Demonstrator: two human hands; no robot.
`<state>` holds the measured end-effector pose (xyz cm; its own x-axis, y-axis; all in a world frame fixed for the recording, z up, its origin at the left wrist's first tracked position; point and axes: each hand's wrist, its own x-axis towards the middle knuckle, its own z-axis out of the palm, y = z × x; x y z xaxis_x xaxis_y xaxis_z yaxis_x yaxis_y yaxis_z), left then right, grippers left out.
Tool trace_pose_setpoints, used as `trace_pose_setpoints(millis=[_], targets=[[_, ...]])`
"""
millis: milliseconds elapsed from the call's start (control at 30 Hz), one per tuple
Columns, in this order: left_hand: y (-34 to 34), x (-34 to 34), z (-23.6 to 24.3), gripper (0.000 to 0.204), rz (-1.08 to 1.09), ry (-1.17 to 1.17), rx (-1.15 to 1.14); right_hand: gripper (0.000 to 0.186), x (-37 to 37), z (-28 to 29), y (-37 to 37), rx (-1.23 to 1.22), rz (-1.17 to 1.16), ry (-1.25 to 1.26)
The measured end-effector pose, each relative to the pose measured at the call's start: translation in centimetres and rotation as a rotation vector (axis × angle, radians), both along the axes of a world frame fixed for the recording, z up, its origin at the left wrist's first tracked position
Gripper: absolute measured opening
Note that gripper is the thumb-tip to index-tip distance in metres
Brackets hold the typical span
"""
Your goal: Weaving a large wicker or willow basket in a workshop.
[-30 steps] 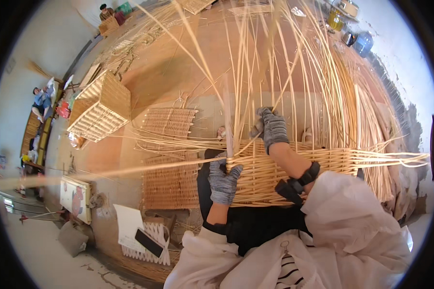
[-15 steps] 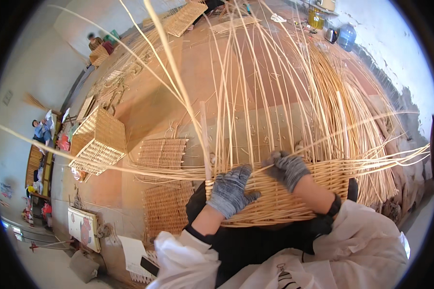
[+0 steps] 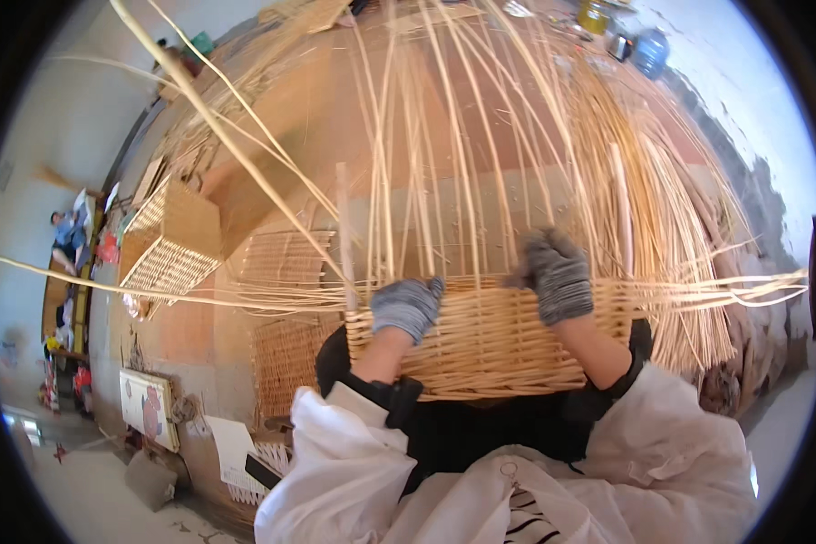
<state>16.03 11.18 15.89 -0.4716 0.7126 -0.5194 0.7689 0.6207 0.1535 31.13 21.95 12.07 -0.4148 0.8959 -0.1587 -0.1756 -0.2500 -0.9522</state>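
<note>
Fingers point(image 3: 553, 263) of both hands now level along the basket point(image 3: 490, 349) rim.

A bare tan concrete floor point(image 3: 290, 136) stretches beyond both hands. On it, left of the left hand, a finished rectangular wicker basket point(image 3: 174, 240) lies tipped on its side, with flat woven mats point(image 3: 281, 258) between it and the hands. Below the left hand lie a white paper sheet point(image 3: 231, 444) and a dark phone point(image 3: 263, 471). Loose willow rods point(image 3: 680, 236) are piled right of the right hand.
</note>
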Motion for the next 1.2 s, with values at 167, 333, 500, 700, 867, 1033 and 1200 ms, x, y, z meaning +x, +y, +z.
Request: trace_pose_setpoints(millis=[167, 333, 500, 700, 867, 1033, 1200], targets=[[3.2, 2.0, 3.6, 0.045, -0.208, 0.103, 0.043, 0.014, 5.7, 2.4, 5.1, -0.277, 0.236, 0.179], [2.4, 9.4, -2.4, 0.054, -0.414, 0.390, 0.882, 0.018, 1.0, 5.0, 8.3, 0.918, 0.592, -0.747], [6.1, 10.7, 0.6, 0.060, -0.192, 0.167, 0.421, 0.015, 2.2, 4.5, 10.2, 0.299, 0.130, 0.111], [10.3, 8.6, -1.2, 0.043, 0.021, -0.380, 0.170, 0.010, 12.3, 2.9, 7.0, -0.240, -0.237, 0.143], [14.2, 10.9, 1.0, 0.038, -0.302, -0.040, 0.021, 0.014, 12.5, 8.8, 5.0, 0.050, 0.194, 0.367], [16.6, 12.2, 4.7, 0.036, -0.296, -0.008, 0.107, 0.020, 19.1, 4.5, 10.5, -0.313, -0.105, 0.091], [19.9, 12.2, 3.6, 0.047, -0.100, -0.243, 0.256, 0.024, 16.6, 3.9, 10.8, -0.229, -0.054, 0.045]])
